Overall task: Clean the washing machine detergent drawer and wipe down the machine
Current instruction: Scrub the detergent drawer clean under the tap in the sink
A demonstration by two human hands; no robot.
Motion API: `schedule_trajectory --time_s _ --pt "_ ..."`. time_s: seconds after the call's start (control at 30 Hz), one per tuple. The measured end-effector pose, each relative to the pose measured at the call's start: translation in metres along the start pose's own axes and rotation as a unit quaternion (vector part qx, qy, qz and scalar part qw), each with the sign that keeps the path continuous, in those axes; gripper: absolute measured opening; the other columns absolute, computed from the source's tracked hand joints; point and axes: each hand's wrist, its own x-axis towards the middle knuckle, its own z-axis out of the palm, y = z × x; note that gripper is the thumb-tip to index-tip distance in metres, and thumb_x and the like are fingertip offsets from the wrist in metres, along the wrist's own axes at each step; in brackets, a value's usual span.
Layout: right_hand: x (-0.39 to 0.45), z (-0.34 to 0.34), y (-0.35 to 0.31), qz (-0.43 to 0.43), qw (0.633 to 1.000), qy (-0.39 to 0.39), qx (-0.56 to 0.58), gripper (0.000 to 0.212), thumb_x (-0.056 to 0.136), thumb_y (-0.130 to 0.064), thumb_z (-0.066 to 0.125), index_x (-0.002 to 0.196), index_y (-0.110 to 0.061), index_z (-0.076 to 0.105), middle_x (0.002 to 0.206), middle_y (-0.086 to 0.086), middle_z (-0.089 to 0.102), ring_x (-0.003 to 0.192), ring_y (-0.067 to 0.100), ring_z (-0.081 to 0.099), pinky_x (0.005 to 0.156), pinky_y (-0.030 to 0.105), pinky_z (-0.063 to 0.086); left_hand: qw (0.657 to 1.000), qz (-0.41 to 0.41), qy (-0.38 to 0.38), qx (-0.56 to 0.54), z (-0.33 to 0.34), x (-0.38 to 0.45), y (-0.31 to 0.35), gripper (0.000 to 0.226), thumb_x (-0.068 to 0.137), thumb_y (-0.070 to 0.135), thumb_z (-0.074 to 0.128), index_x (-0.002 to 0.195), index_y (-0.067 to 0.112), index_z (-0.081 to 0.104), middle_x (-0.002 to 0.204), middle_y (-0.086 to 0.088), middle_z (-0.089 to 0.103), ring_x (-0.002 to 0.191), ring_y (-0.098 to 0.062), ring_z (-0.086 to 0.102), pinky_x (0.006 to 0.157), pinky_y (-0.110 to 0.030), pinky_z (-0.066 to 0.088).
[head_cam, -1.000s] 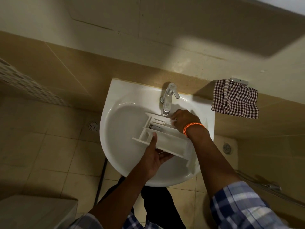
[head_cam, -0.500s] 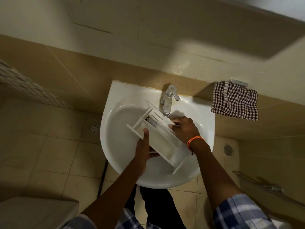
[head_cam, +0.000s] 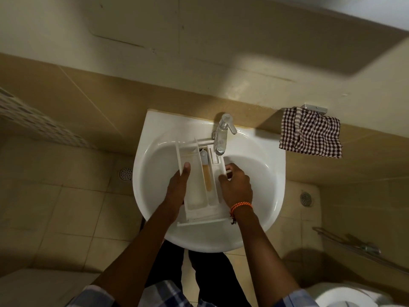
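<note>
- A home bathroom, seen from above.
- A white wall-hung washbasin (head_cam: 261, 173) with a chrome tap (head_cam: 222, 138) sits against beige wall tiles.
- A checked towel (head_cam: 309, 134) hangs from a wall hook.
- The tiled floor (head_cam: 73, 207) has round drains (head_cam: 125, 174).
- A toilet rim (head_cam: 345, 295) shows at the lower right corner.

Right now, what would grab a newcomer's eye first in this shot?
The white detergent drawer, held open side up over the wash basin with its far end under the chrome tap; a brownish streak of residue runs down its middle channel. The left hand grips its left wall and the right hand, an orange wrist band behind it, holds its right wall. To the right, a checked cloth hangs on the wall.
</note>
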Motion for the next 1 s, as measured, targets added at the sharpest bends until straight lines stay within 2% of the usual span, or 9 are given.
schedule_trajectory --time_s 0.07,0.2,0.27,0.4,0.6,0.73,0.87,0.93,1.0 --pt "-0.002 0.002 -0.003 -0.006 1.0 0.002 -0.007 0.021 0.095 -0.026 0.064 0.114 -0.018 0.068 0.098 0.005 0.073 0.088 0.028 0.066 0.079 0.037 0.054 1.0 0.007 0.003 0.016 -0.002 0.001 0.003 0.084 0.086 0.082 0.047 0.149 0.027 0.058 0.129 0.004 0.07 0.125 -0.023 0.064 0.112 -0.049 0.051" --pt "-0.004 0.004 0.001 -0.003 1.0 -0.017 0.006 0.007 0.092 -0.02 0.062 0.096 -0.016 0.058 0.077 0.005 0.063 0.07 0.027 0.06 0.065 0.034 0.047 0.998 0.005 -0.005 0.067 -0.002 0.008 0.01 0.03 0.106 0.06 0.048 0.102 0.032 0.058 0.094 0.014 0.058 0.089 -0.005 0.057 0.095 -0.033 0.043" --pt "-0.008 0.004 0.01 0.001 0.999 -0.022 0.044 0.009 0.09 -0.013 0.06 0.087 -0.016 0.053 0.068 0.001 0.056 0.059 0.019 0.052 0.059 0.03 0.04 0.993 0.011 -0.024 0.113 0.0 0.01 0.016 0.033 0.106 0.059 0.05 0.088 0.032 0.055 0.088 0.011 0.057 0.086 -0.008 0.054 0.082 -0.027 0.043" --pt "-0.011 0.005 0.022 -0.031 0.997 -0.005 0.068 0.009 0.095 -0.009 0.062 0.1 -0.015 0.061 0.069 -0.004 0.057 0.057 0.008 0.052 0.054 0.02 0.039 0.987 0.03 -0.049 0.153 -0.002 0.016 0.017 0.034 0.105 0.063 0.048 0.109 0.031 0.06 0.101 0.012 0.06 0.094 -0.004 0.054 0.1 -0.029 0.038" --pt "0.004 0.012 0.021 -0.046 0.997 0.008 0.069 0.024 0.098 -0.009 0.06 0.121 -0.011 0.061 0.076 -0.006 0.057 0.066 0.006 0.055 0.059 0.023 0.043 0.984 0.056 -0.055 0.16 -0.001 0.018 0.025 0.07 0.105 0.066 0.044 0.161 0.025 0.045 0.153 0.0 0.055 0.14 -0.021 0.05 0.121 -0.048 0.039" --pt "0.012 0.014 0.023 -0.04 0.996 0.014 0.078 0.023 0.1 -0.012 0.061 0.123 -0.013 0.063 0.085 -0.011 0.06 0.074 0.004 0.06 0.074 0.037 0.059 0.986 0.038 -0.061 0.152 0.0 0.019 0.03 0.083 0.098 0.076 0.04 0.165 0.028 0.038 0.162 -0.005 0.048 0.151 -0.031 0.044 0.124 -0.058 0.037" --pt "0.003 0.02 0.029 -0.07 0.993 0.075 0.066 0.038 0.103 -0.023 0.06 0.14 -0.017 0.055 0.113 -0.003 0.068 0.095 0.012 0.067 0.092 0.038 0.06 0.985 0.06 -0.056 0.155 0.007 0.022 0.028 0.072 0.108 0.062 0.038 0.166 0.02 0.035 0.165 -0.009 0.045 0.154 -0.031 0.039 0.124 -0.045 0.031" --pt "-0.008 0.024 0.027 -0.103 0.985 0.131 0.034 0.047 0.104 -0.022 0.059 0.149 -0.018 0.047 0.135 0.001 0.059 0.111 0.012 0.063 0.095 0.029 0.057 0.981 0.077 -0.051 0.174 0.011 0.022 0.027 0.064 0.112 0.054 0.037 0.163 0.016 0.04 0.156 -0.008 0.051 0.147 -0.026 0.045 0.118 -0.035 0.029" --pt "-0.02 0.026 0.023 -0.163 0.973 0.16 -0.044 0.042 0.102 -0.02 0.061 0.143 -0.015 0.052 0.144 0.008 0.053 0.119 0.02 0.063 0.098 0.035 0.06 0.979 0.073 -0.048 0.183 0.012 0.022 0.023 0.043 0.113 0.052 0.035 0.139 0.028 0.06 0.127 0.006 0.061 0.121 -0.01 0.057 0.112 -0.032 0.032"
